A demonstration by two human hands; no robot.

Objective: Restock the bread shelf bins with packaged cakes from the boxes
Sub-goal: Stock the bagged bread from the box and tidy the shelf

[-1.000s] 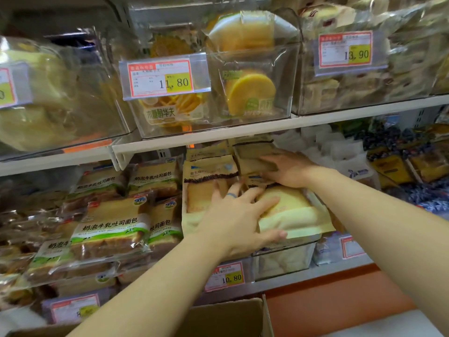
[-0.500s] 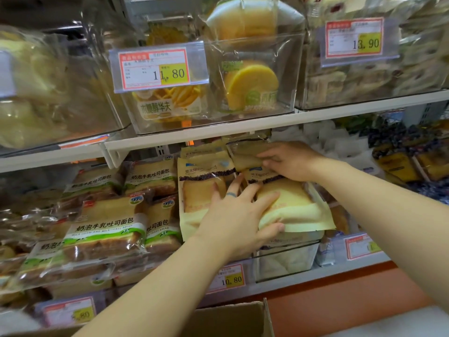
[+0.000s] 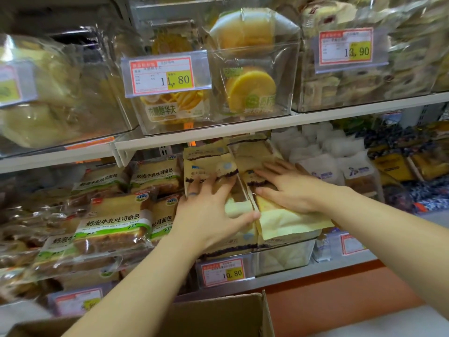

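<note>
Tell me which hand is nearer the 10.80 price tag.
Left. The left hand rests on the cake package just above the 10.80 price tag; the right hand lies flat on the neighbouring package, higher up and to the right.

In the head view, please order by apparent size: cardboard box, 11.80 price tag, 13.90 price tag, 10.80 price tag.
1. cardboard box (nearest, cropped)
2. 11.80 price tag and 13.90 price tag: about alike
3. 10.80 price tag

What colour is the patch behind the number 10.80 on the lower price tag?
Yellow, on the red-bordered white price tag; the head view shows it best.
</note>
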